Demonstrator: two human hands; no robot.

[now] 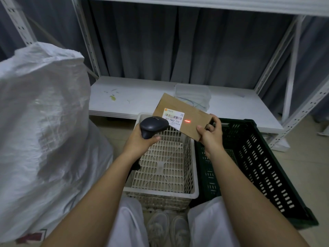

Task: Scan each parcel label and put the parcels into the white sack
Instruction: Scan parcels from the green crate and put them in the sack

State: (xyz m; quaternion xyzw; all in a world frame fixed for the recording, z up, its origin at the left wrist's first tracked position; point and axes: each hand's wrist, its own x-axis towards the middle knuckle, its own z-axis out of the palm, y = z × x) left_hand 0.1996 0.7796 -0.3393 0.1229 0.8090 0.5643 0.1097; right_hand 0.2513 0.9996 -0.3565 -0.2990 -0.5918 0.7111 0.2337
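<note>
Parcel (pixel 187 115) is hovering above the white basket (pixel 160 190), its corner being pinched by the right hand (pixel 210 134); left hand (pixel 140 138) is gripping the scanner (pixel 153 126), whose red beam is landing beside the label (pixel 173 118).

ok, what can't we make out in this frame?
Head view only:
- white sack mouth and contents: not visible behind its bulging side.
- label small print: too small; scanner hides its left corner.
- scanner trigger: covered by left hand fingers.
- dark crate floor: right forearm blocks much of it.
</note>
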